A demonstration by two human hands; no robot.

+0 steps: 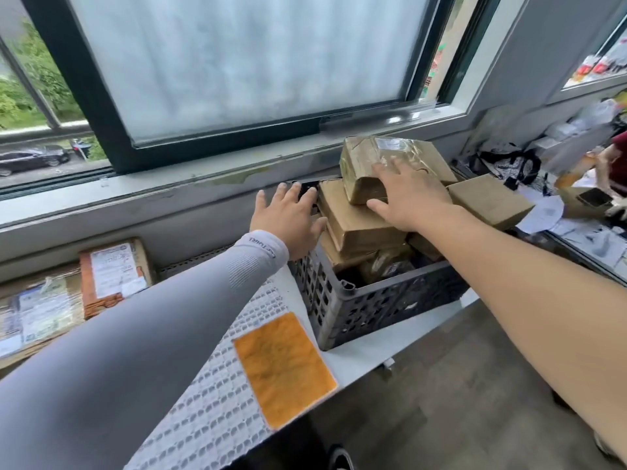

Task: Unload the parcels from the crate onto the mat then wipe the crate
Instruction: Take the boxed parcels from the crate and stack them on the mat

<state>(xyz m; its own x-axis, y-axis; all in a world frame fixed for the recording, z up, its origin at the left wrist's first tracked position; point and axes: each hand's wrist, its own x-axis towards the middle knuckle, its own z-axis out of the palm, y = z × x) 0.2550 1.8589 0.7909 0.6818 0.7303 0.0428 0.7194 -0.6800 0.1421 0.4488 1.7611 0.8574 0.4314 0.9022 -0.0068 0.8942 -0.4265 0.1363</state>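
the top parcel (390,164) is sitting highest on the heap in the crate (373,300) at the counter's far right end, its long axis running left to right. the right hand (410,198) is lying flat and released on it, nearer. the left hand (288,222), fingers spread, is holding nothing beside the stack; the mat (217,385) is lying to the left.

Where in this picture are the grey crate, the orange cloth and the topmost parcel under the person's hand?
crate (383,305), head view, on its perforated front wall.
orange cloth (283,369), head view, on its middle.
topmost parcel (361,161), head view, on its taped left face.
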